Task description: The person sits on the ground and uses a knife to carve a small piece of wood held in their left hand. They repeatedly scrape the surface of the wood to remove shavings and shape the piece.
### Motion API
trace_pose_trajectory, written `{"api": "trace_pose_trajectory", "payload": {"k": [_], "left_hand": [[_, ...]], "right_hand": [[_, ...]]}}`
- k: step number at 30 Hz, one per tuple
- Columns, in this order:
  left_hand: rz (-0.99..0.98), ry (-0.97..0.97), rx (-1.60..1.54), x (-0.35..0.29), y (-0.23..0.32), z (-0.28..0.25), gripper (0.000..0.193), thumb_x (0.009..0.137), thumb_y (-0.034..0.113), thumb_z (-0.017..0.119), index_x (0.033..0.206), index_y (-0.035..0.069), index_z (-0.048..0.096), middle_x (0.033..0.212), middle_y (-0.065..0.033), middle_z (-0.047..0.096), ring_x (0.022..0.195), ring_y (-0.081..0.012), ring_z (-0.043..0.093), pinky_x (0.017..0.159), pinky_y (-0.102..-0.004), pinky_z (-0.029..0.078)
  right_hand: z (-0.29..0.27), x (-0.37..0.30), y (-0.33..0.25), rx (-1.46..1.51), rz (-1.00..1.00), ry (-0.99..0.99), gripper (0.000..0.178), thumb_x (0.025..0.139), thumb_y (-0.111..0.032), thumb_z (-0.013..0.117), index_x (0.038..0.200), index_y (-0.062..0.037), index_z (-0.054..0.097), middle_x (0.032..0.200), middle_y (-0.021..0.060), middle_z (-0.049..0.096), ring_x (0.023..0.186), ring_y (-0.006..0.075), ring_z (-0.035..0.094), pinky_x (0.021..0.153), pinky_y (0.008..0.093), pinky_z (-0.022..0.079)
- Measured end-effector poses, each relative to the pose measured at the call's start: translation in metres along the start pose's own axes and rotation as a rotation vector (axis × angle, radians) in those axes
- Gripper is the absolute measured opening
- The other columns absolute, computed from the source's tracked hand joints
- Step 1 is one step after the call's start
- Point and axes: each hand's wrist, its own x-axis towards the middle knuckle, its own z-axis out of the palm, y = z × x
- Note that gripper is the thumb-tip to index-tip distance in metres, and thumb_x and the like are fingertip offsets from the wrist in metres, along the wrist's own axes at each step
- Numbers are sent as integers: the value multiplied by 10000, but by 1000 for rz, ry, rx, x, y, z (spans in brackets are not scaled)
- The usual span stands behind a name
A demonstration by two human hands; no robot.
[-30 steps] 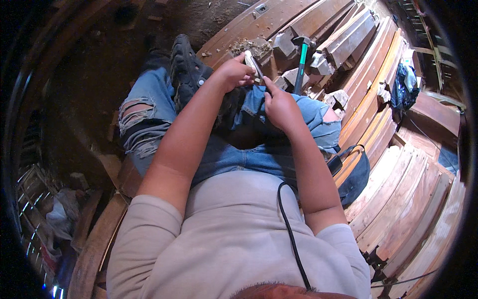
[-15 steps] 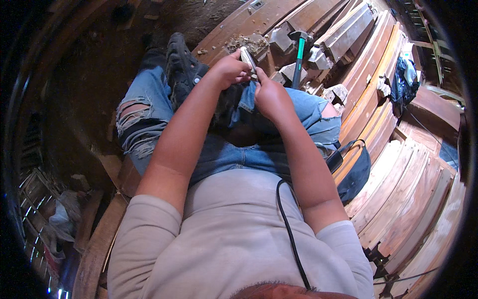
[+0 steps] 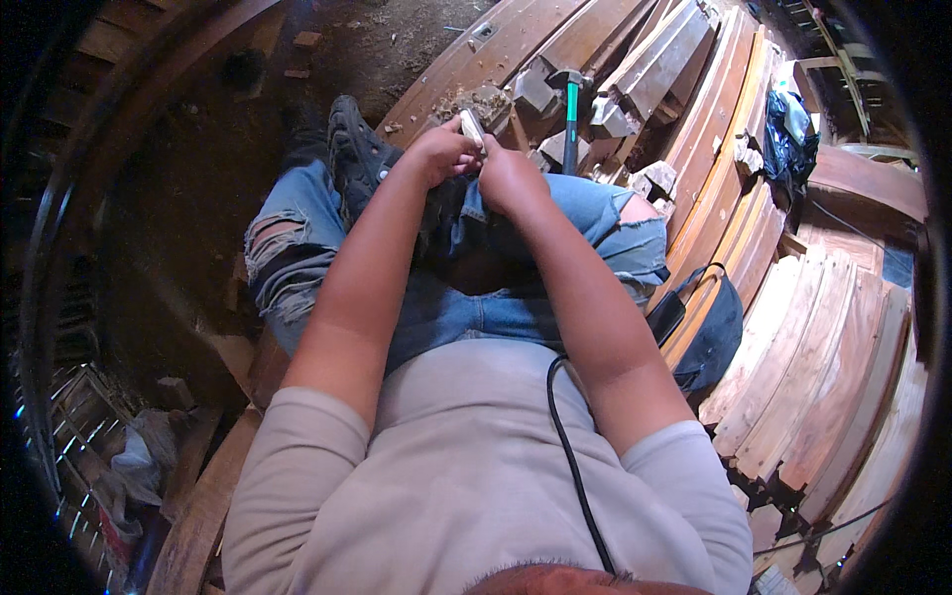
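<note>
My left hand [image 3: 442, 155] is closed on a small pale piece of wood [image 3: 467, 122], which sticks up past the fingers. My right hand [image 3: 512, 180] is clenched close beside it, almost touching my left fingers. A thin grey blade-like tool [image 3: 476, 128] lies along the wood and runs down toward my right fist; its handle is hidden, so its exact kind does not show. Both hands are in front of my crossed legs in torn jeans [image 3: 585, 213]. Just beyond the right hand, a hammer [image 3: 571, 124] with a green and black handle rests among wood offcuts.
Wood shavings [image 3: 486, 101] lie on the boards past my hands. Long brown planks [image 3: 709, 149] stretch along the right, with pale boards [image 3: 793, 367] stacked nearer. A dark plastic bag [image 3: 790, 139] and a dark cloth bag [image 3: 716, 332] sit at the right.
The view has shifted slightly, so the hammer and planks appear further left. Both hands keep their grips; the pale wood and the blade remain together, lying a little closer to each other.
</note>
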Motion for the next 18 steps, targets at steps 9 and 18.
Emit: {"api": "trace_pose_trajectory", "payload": {"k": [9, 18], "left_hand": [[22, -46, -34, -1, -6, 0, 673, 951, -52, 637, 1530, 202, 406, 1063, -63, 679, 810, -182, 696, 699, -332, 634], [7, -58, -14, 7, -9, -6, 952, 948, -39, 649, 1699, 228, 131, 1075, -65, 672, 827, -180, 694, 712, -337, 628]], "right_hand": [[5, -17, 51, 243, -128, 76, 496, 1006, -201, 552, 1492, -103, 575, 1249, 313, 685, 1159, 473, 666, 1021, 508, 519], [-1, -19, 33, 157, -123, 23, 504, 1014, -211, 552, 1510, -121, 563, 1158, 332, 696, 1077, 487, 685, 950, 533, 536]]}}
